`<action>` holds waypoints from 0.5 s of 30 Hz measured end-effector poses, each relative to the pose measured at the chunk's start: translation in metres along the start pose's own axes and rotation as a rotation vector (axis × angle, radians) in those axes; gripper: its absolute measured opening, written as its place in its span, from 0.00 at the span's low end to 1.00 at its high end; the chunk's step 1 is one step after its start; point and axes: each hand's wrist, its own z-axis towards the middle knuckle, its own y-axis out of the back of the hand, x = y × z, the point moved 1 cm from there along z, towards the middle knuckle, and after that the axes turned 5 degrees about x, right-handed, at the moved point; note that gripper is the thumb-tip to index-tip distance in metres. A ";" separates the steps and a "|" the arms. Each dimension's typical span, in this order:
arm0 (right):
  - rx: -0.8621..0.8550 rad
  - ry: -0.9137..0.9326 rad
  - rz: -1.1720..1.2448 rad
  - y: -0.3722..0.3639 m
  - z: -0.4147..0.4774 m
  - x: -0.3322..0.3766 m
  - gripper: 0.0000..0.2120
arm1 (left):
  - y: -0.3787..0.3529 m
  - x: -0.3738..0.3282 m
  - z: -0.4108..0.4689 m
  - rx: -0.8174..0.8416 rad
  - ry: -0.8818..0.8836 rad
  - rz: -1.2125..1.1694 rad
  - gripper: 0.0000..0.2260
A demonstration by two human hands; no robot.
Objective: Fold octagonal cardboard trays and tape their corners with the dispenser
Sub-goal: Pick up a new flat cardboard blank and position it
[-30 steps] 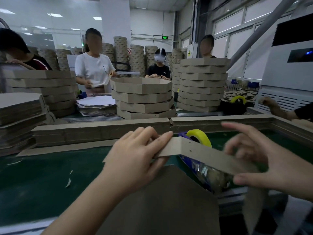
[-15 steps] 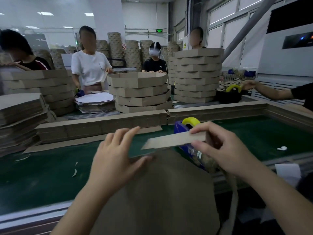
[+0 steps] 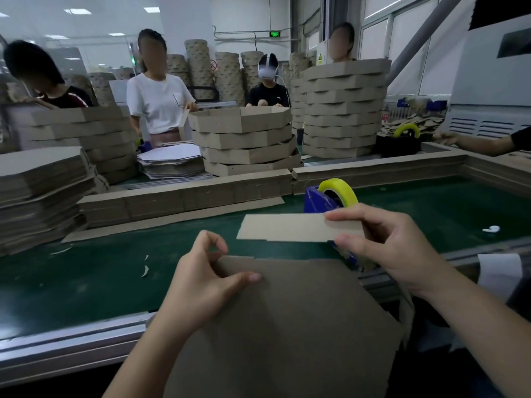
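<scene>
I see my left hand (image 3: 207, 282) gripping the far edge of the cardboard sheet (image 3: 287, 326), thumb on top. My right hand (image 3: 388, 248) pinches one end of a long flap (image 3: 287, 226) and holds it up above the sheet (I cannot tell where it joins the sheet). The sheet lies close to me, half over the edge of the green belt (image 3: 86, 282). The tape dispenser (image 3: 319, 201) sits on the belt just behind the flap. I think this tray is only starting: no side stands up, and no corner has tape that I can see. All the folding and taping is left. Behind the belt is a stack of folded trays (image 3: 244, 139), so others look done
</scene>
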 end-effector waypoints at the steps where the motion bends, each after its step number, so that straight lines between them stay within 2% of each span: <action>1: 0.025 -0.009 -0.004 -0.003 -0.001 -0.003 0.16 | 0.000 0.000 -0.002 -0.011 0.003 0.001 0.25; 7: 0.129 -0.022 -0.033 -0.012 -0.006 -0.014 0.18 | 0.001 -0.002 -0.011 -0.004 0.041 -0.062 0.29; 15: 0.194 -0.025 -0.043 -0.019 -0.005 -0.017 0.15 | 0.002 -0.006 -0.016 0.019 0.060 -0.109 0.28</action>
